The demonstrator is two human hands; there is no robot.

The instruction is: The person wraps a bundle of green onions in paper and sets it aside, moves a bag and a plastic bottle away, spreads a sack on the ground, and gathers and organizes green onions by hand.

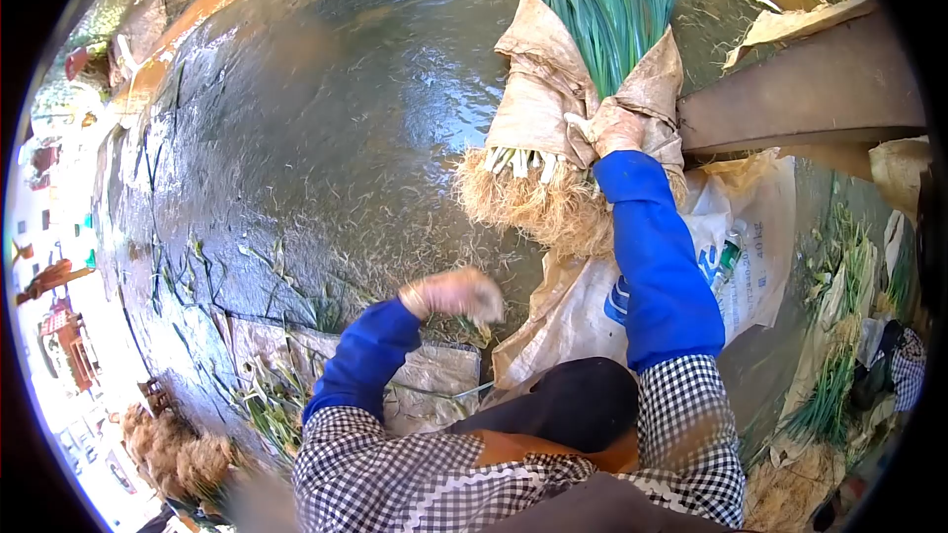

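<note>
Scallion bundle [583,49], wrapped in sacking [538,89] at far right on wet ground [326,109], is gripped by your right hand [617,128] w/ left hand [459,293] blurred, can't tell its state, so roots [528,202] may slip loose if grip eases.

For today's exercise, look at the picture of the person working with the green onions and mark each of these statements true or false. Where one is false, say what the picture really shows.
1. The right hand rests on a bundle of green onions wrapped in sacking. True.
2. The left hand also grips that bundle. False: it is apart from the bundle, lower down over the wet ground, and blurred.
3. The bundle's roots point toward the person. True.
4. The person wears red sleeve covers. False: the sleeve covers are blue, over checked sleeves.
5. More green onions lie at the right edge. True.
</note>
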